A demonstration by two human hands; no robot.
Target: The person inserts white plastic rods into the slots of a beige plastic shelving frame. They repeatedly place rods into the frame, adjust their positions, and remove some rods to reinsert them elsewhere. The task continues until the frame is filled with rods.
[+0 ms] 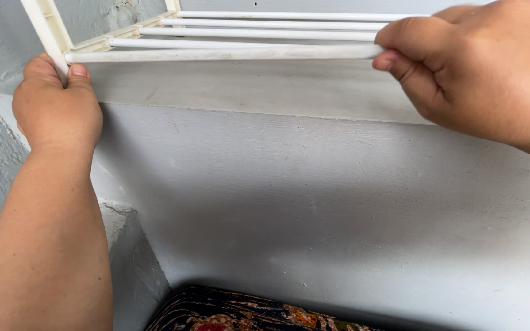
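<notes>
Left hand (56, 110) gripping left end of white rod rack (240, 37), fingers clamped on side bar. Right hand (480, 73) pinching right end of nearest rod, thumb and fingers closed on it. Rack sitting high against grey wall (314, 196), above ledge. Dark patterned cloth (240, 312) lying near, bottom centre.

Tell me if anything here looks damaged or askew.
The wall behind the white rack has rough, chipped plaster at the top left. The left hand and right hand hold the rack roughly level; nothing else stands out.
</notes>
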